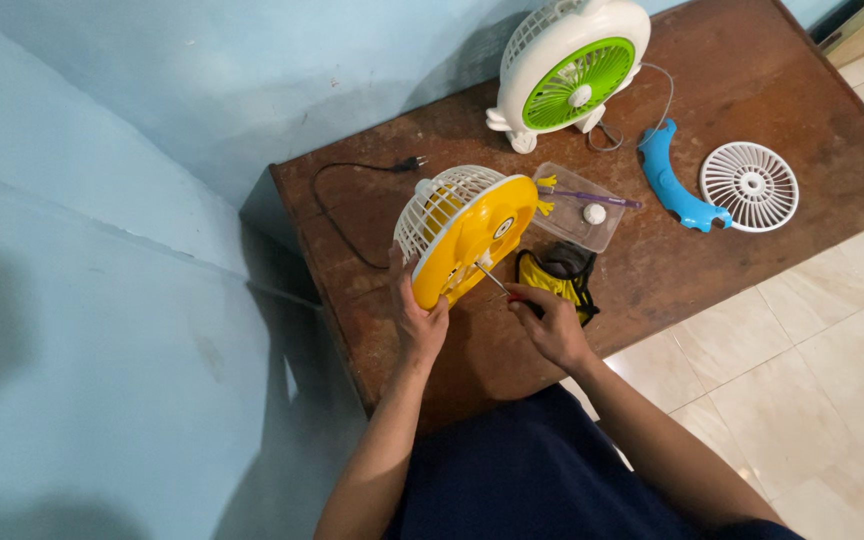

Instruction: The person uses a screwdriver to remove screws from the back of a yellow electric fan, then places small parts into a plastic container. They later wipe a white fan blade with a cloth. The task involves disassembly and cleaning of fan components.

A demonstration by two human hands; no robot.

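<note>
1. Clamped in my right hand (552,325) is a screwdriver (500,285) with a red handle; my grip is closed around the handle, and the thin metal shaft points up and left, its tip on the yellow back of a small fan (467,235).
2. My left hand (418,318) holds that yellow fan from below, fingers wrapped against its lower edge with the thumb up along the rim, so this grip is closed on the fan's shell.
3. That fan stands tilted on its edge near the front left part of the bench (732,70), its white grille turned away from me toward the wall.
4. Just to the right of my right hand lies a yellow and black pouch (557,280), open at the top.
5. Beyond the pouch sits a clear plastic tray (577,208) with a purple-handled tool (592,198) lying across it and a small white knob (594,214) inside.
6. A black cord with a plug (407,163) trails across the bench to the left of the fan.
7. Farther back stands a white fan with a green grille (572,70).
8. To the right lie a curved blue plastic piece (674,180) and, just beside it, a loose white round grille (749,186).
9. Pale floor tiles (802,370) show to the right of the bench, and a light blue wall (152,200) is to the left.
</note>
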